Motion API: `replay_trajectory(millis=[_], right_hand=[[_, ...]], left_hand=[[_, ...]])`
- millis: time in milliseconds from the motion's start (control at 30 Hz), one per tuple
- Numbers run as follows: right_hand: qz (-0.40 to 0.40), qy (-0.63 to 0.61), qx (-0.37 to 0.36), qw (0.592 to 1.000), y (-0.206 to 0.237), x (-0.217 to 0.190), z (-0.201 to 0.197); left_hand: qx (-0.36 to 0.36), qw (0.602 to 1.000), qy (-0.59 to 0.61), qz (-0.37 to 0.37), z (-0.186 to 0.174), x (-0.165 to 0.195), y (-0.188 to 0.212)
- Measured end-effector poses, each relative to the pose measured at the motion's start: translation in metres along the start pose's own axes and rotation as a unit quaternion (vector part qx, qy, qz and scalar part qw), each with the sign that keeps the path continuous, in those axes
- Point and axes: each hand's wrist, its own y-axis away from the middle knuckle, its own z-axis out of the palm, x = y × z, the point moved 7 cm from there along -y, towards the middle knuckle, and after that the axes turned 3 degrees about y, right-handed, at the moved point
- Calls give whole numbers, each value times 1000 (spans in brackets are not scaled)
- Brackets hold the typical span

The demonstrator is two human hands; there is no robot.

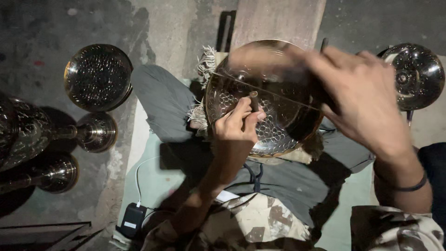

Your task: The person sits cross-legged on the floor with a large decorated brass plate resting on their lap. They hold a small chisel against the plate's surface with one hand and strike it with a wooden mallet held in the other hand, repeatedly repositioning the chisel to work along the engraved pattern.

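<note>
The left hand (239,123) reached forward from a bent elbow, fingers pinched around a short metal punch (254,98) set upright on the hammered brass bowl (274,135) in the person's lap. The right hand (362,100) hung raised and blurred above the bowl's far rim — closed on a dark handle (324,44), its head unseen. The bowl's hollow held only its dimpled pattern; a similar bowl (98,76) stood on the floor to the left.

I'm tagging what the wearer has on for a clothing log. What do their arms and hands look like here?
Both hands are bare, no gloves or rings visible. The left hand leads to a bare forearm, with a short sleeve in a cream and brown patchwork print. The right hand has a thin dark band around the wrist, and the same patterned sleeve below it.
</note>
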Motion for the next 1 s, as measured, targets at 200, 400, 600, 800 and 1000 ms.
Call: replay_trajectory(millis=[200,400,600,800,1000], right_hand=[[25,28,-38,999,12,1,2],[121,20,-133,984,55,6,7],[255,-215,86,939,117,-9,14],[338,-271,52,900,147,-37,36],[358,-461,169,794,154,-22,49]], left_hand=[[-26,999,-16,30,1,0,-2],[-167,985,-34,36,13,-8,-13],[-340,930,-27,135,41,-14,-32],[-442,878,-78,164,60,-11,-36],[-306,939,137,80,20,-7,-41]])
